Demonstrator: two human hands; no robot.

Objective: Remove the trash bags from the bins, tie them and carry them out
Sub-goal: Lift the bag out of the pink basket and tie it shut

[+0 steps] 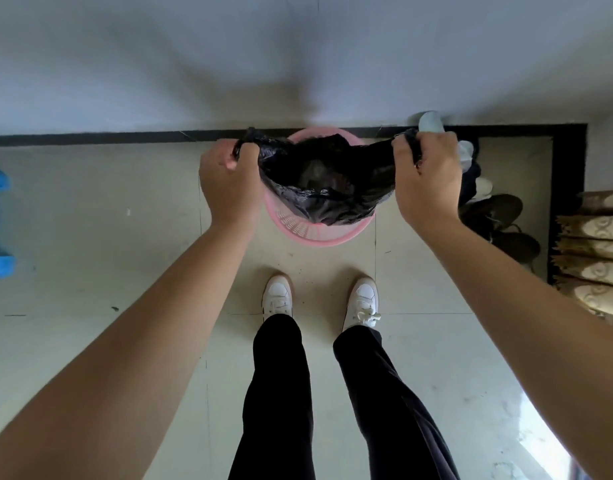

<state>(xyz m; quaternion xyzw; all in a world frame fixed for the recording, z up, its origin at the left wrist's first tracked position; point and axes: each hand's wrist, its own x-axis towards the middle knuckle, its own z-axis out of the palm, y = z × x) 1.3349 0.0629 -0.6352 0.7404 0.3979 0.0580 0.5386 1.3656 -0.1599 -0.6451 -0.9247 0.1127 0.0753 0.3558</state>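
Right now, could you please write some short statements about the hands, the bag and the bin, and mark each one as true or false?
1. Both hands grip the black trash bag. True: the left hand and the right hand each hold a bunched edge.
2. The bag's mouth is tied shut. False: it is open, stretched between the hands.
3. The bin is blue. False: it is a pink perforated plastic bin.
4. The bin stands near the wall. True.
5. The person wears black shoes. False: the sneakers are white.
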